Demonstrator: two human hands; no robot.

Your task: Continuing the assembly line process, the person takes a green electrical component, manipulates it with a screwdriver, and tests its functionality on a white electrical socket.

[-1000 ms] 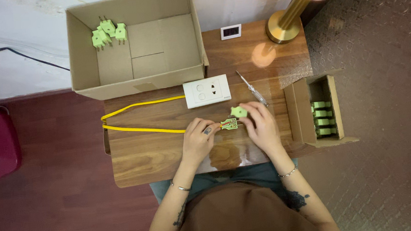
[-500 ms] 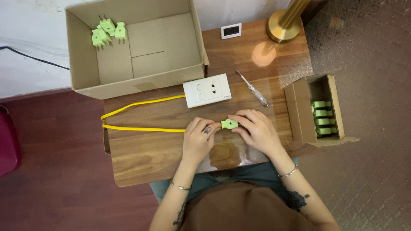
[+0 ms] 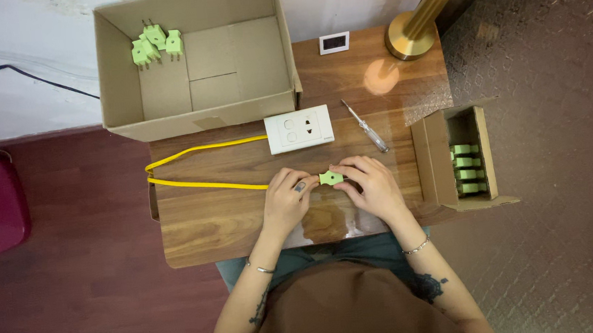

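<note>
Both hands meet at mid-table, just below the white socket plate. Left hand pinches the end of the yellow cable where it enters the green plug; fingers together on it. Right hand has its grip clamped on the plug's other side, fingertips wrapped over the body.

I judge the plug light, hard plastic, small and a bit slick; best taken by its flat sides, clear of the prongs. The cable looks springy: it loops left along the wooden table and back to the socket plate, so hold it close to the plug.

Screwdriver lies untouched above the right hand. Small carton at right holds more green plugs; large cardboard box at top has several in a corner.
</note>
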